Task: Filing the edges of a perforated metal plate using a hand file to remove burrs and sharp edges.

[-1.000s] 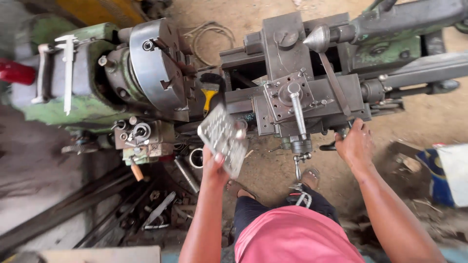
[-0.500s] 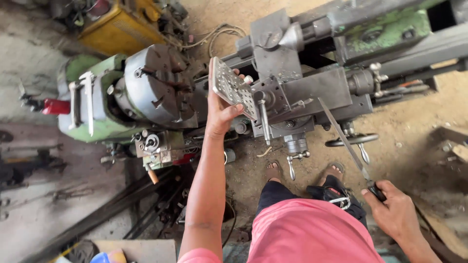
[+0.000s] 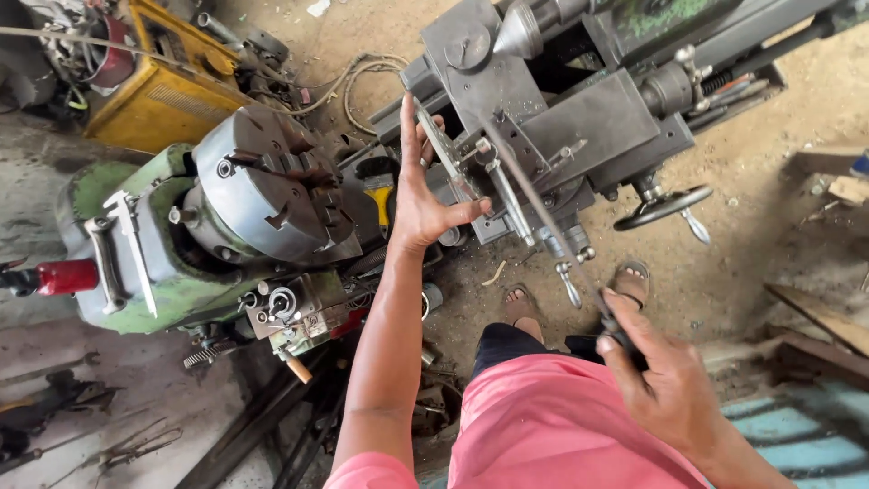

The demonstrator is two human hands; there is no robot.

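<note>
My left hand [image 3: 418, 195] is raised with fingers spread and grips a flat grey metal plate [image 3: 450, 163], seen almost edge-on, against the grey lathe carriage [image 3: 525, 109]. My right hand [image 3: 665, 385] is low and close to my body, closed around the dark handle of a long thin metal rod [image 3: 543, 213]. The rod slants up and left over the carriage towards the plate. The round lathe chuck [image 3: 262, 190] with its jaws sits left of my left hand.
The green headstock [image 3: 136, 272] with a red knob [image 3: 63, 276] lies at left. A handwheel [image 3: 661, 206] hangs off the carriage front. A yellow machine [image 3: 172, 81] and cables stand behind. Metal bars lie on the floor by my sandalled feet [image 3: 523, 306].
My left hand lifted the plate from near my waist up to the carriage, turning it edge-on. My right hand left the handwheel area and now holds the long rod close to my body.
</note>
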